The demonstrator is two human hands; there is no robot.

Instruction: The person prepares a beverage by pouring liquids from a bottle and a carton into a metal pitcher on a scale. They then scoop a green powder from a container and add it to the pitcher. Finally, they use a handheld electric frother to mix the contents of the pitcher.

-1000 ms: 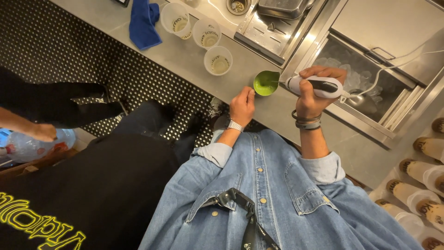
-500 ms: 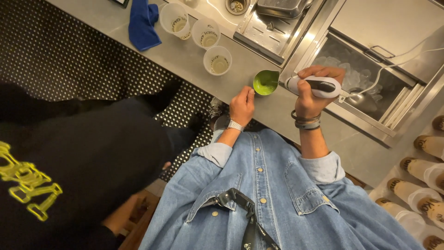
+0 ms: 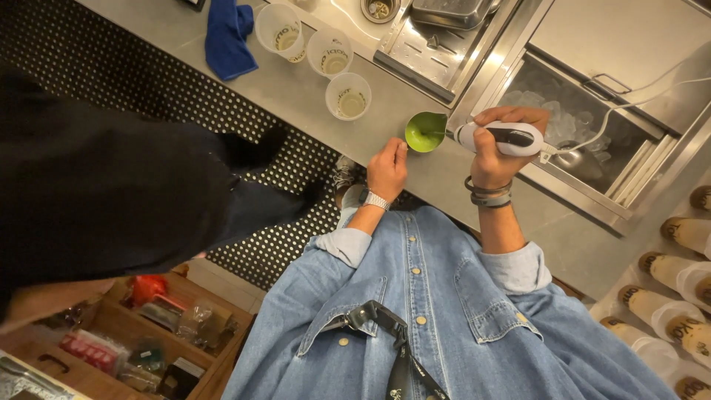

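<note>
A small pitcher of bright green liquid [image 3: 425,132] stands on the grey steel counter [image 3: 311,96]. My left hand [image 3: 388,167] rests at the pitcher's near side, its fingers touching the rim. My right hand [image 3: 499,145] grips a white hand-held electric frother [image 3: 501,137], whose tip points into the green liquid. A white cord runs from the frother to the right. I wear a denim shirt, a watch on the left wrist and bracelets on the right.
Three clear plastic cups [image 3: 348,95] and a blue cloth [image 3: 228,35] lie on the counter to the left. An ice bin [image 3: 570,118] with a scoop sits right of the frother. A person in black [image 3: 111,185] stands at left. Stacked cups [image 3: 666,296] lie at right.
The person in black has moved further left to right across the view and now covers more of the left side. My hands, the pitcher and the frother have stayed in place.
</note>
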